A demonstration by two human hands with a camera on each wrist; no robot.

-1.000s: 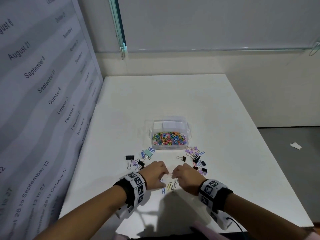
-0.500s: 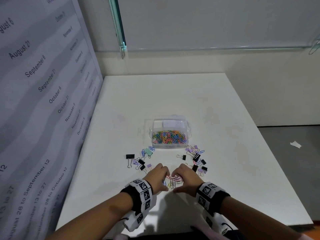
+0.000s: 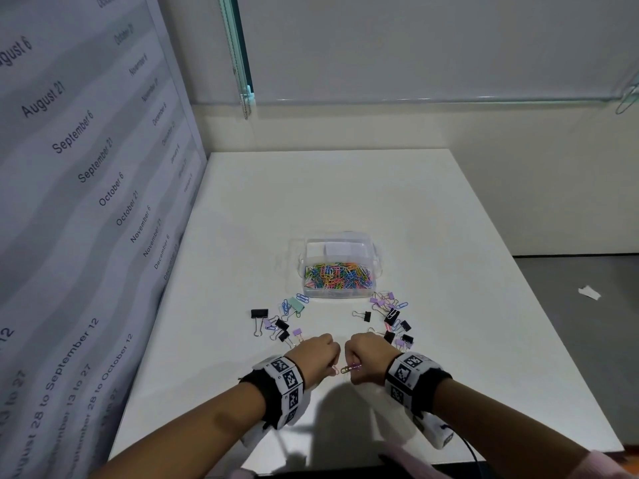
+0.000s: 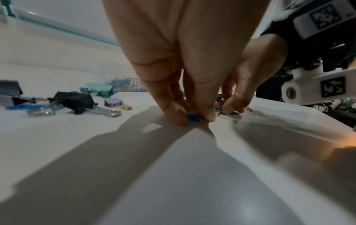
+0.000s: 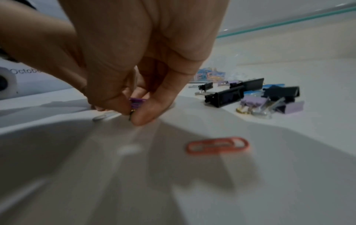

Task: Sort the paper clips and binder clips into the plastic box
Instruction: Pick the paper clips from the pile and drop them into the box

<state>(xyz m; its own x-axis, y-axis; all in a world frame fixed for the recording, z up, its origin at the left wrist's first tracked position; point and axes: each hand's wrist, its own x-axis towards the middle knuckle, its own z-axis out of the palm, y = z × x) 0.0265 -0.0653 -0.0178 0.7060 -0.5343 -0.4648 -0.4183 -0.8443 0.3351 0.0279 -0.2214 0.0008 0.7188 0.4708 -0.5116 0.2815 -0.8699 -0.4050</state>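
The left hand pinches a blue paper clip between fingertips and thumb, low in the middle of the left wrist view, against the white table. The right hand pinches a bunch of purple paper clips just above the table; an orange paper clip lies loose at lower right. In the head view both hands sit side by side below centre. Binder clips lie scattered either side above them. The plastic box, holding coloured clips, stands at centre.
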